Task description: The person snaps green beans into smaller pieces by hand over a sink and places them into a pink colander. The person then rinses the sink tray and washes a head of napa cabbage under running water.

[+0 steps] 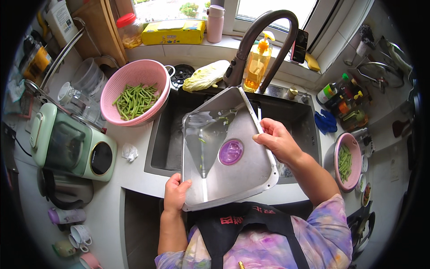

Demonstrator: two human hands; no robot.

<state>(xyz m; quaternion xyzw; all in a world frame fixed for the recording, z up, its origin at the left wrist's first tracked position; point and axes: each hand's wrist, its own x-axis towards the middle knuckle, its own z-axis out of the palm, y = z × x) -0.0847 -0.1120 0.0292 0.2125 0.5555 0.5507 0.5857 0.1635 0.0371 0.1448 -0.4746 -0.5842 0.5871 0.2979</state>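
My left hand (176, 193) grips the near left rim of a rectangular stainless steel basin (243, 181). On its right rim, my right hand (279, 140) holds on with the thumb over the edge. The basin is tilted above the dark double sink (159, 158), its far corner under the faucet head (234, 72). Shallow water (210, 134) has pooled toward its far left part, with a few green scraps floating. A round purple translucent piece (231, 152), perhaps a drain plug, sits in the basin's floor.
Left of the sink, a pink colander (109, 90) holds cut green beans (136, 101). Behind lie a napa cabbage (206, 75) and an orange soap dispenser (258, 64). A blue cloth (325, 121) and another pink colander (356, 151) with beans are at right. A light green appliance (74, 144) stands left.
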